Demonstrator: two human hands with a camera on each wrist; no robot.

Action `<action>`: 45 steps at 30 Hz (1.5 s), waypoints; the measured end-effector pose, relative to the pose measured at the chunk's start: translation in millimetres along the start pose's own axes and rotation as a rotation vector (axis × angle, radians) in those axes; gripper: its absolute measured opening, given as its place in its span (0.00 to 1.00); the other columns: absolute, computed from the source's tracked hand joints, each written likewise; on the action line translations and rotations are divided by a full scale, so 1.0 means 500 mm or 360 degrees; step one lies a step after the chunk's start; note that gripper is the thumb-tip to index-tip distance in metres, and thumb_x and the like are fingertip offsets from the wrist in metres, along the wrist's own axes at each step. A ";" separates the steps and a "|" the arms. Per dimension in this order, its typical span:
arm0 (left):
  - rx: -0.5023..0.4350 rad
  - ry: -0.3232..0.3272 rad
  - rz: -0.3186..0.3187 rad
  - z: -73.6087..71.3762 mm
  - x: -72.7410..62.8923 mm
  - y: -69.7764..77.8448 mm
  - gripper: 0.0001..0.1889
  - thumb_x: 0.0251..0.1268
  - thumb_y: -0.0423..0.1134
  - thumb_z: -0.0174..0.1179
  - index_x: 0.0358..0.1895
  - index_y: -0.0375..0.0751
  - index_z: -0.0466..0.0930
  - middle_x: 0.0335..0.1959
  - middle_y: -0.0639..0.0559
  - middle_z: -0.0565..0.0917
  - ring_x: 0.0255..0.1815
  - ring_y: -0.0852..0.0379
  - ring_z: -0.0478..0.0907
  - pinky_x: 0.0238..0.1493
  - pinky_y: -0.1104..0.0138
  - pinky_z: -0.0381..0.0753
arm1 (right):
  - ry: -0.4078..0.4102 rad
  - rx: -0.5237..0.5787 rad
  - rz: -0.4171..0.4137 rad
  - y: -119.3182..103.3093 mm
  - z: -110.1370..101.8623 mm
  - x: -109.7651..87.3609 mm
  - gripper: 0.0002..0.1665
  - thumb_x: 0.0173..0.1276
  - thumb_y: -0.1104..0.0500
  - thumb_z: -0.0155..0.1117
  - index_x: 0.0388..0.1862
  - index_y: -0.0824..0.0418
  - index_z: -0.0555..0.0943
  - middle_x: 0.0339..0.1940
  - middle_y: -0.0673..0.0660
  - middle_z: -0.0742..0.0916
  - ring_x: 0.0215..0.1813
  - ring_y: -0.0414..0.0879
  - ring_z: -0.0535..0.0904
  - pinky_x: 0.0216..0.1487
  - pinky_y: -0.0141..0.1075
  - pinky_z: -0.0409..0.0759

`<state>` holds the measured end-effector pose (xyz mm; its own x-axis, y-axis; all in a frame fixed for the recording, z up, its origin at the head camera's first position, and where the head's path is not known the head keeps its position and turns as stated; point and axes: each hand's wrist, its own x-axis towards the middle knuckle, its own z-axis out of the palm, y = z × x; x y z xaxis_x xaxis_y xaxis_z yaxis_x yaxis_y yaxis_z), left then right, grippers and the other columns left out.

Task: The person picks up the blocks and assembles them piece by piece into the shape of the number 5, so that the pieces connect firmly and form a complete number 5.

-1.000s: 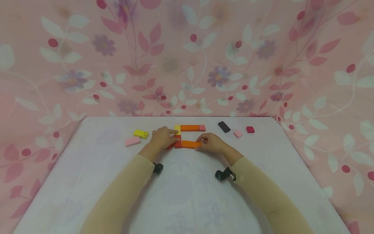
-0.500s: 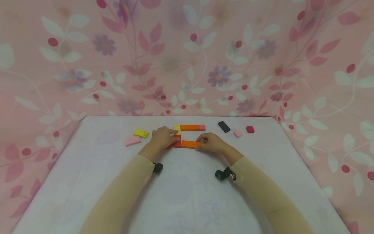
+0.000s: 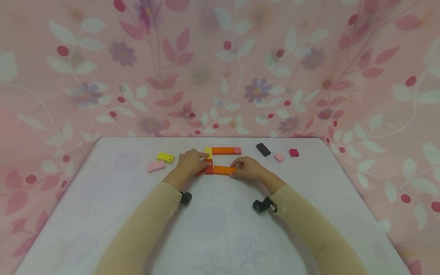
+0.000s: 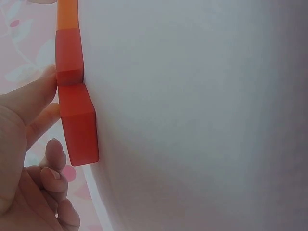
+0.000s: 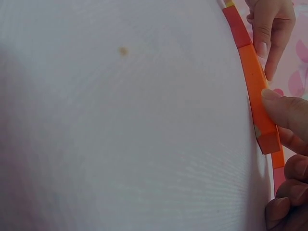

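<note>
viewing from my end, my right hand (image 3: pixel 250 168) pinching the nearer orange block (image 3: pixel 222 170) by its right end, other end against the red block (image 3: pixel 209 170) on the desk (image 3: pixel 213 236), left hand (image 3: pixel 190 163) loose, fingertips just touching the red block

At the left fingers (image 4: pixel 38 98) the worktop (image 3: pixel 213 229) carries two red blocks (image 4: pixel 80 137) and a pale-yellow block (image 3: pixel 208 150); leftward, a yellow block (image 3: pixel 165 157) and pink bar (image 3: pixel 156 166); at the right fingers (image 5: pixel 288 111), an orange block (image 3: pixel 221 170); beyond, an orange bar (image 3: pixel 222 151) and pink cube (image 3: pixel 237 151); rightward, a black bar (image 3: pixel 263 149), light-pink block (image 3: pixel 279 157) and crimson block (image 3: pixel 293 152).
</note>
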<state>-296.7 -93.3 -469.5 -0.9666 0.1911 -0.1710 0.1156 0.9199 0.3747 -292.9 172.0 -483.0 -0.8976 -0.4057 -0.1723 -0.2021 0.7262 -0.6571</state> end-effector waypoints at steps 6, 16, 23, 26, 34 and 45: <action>-0.0006 0.0007 0.0012 -0.002 -0.002 0.001 0.29 0.63 0.62 0.65 0.67 0.63 0.77 0.56 0.44 0.79 0.59 0.44 0.73 0.58 0.50 0.67 | -0.0005 0.0006 -0.0011 0.003 0.001 0.002 0.20 0.57 0.45 0.79 0.45 0.50 0.86 0.28 0.52 0.72 0.36 0.47 0.69 0.38 0.39 0.65; -0.0005 0.0017 0.0005 -0.001 -0.002 0.002 0.29 0.63 0.61 0.65 0.67 0.62 0.78 0.56 0.44 0.79 0.58 0.44 0.73 0.58 0.50 0.67 | 0.0006 0.0010 -0.0006 0.006 0.002 0.003 0.19 0.56 0.45 0.79 0.45 0.49 0.86 0.29 0.52 0.72 0.38 0.48 0.69 0.40 0.40 0.65; -0.0001 0.0022 0.0002 -0.001 -0.005 0.004 0.28 0.63 0.61 0.65 0.66 0.62 0.78 0.55 0.44 0.79 0.57 0.45 0.74 0.57 0.52 0.68 | 0.0003 0.0035 0.0020 0.002 0.001 0.000 0.20 0.56 0.44 0.79 0.46 0.48 0.86 0.33 0.54 0.75 0.42 0.49 0.70 0.43 0.42 0.67; -0.0005 0.0033 0.0008 -0.003 -0.008 0.004 0.28 0.63 0.62 0.64 0.66 0.61 0.78 0.55 0.44 0.79 0.57 0.44 0.74 0.58 0.51 0.68 | 0.0004 0.0051 0.0033 0.000 0.001 -0.002 0.21 0.56 0.44 0.79 0.46 0.49 0.86 0.37 0.54 0.77 0.44 0.50 0.71 0.45 0.42 0.67; -0.0089 0.0041 -0.0011 -0.012 -0.022 0.002 0.28 0.64 0.60 0.65 0.66 0.59 0.79 0.55 0.43 0.79 0.57 0.44 0.73 0.60 0.50 0.68 | 0.0034 0.0092 -0.0029 0.001 -0.002 -0.011 0.17 0.62 0.47 0.75 0.47 0.52 0.86 0.24 0.51 0.68 0.31 0.46 0.66 0.35 0.39 0.63; -0.0128 0.0030 0.0032 -0.014 -0.041 -0.007 0.27 0.63 0.58 0.66 0.65 0.58 0.80 0.44 0.47 0.80 0.44 0.49 0.73 0.52 0.54 0.70 | 0.0125 0.0148 0.0040 0.015 -0.036 -0.043 0.11 0.68 0.50 0.69 0.46 0.50 0.86 0.23 0.52 0.70 0.29 0.48 0.67 0.31 0.38 0.64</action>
<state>-279.1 -102.8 -460.8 -0.9684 0.2022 -0.1457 0.1171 0.8853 0.4501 -282.2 196.3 -471.0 -0.9306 -0.3407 -0.1337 -0.1453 0.6793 -0.7193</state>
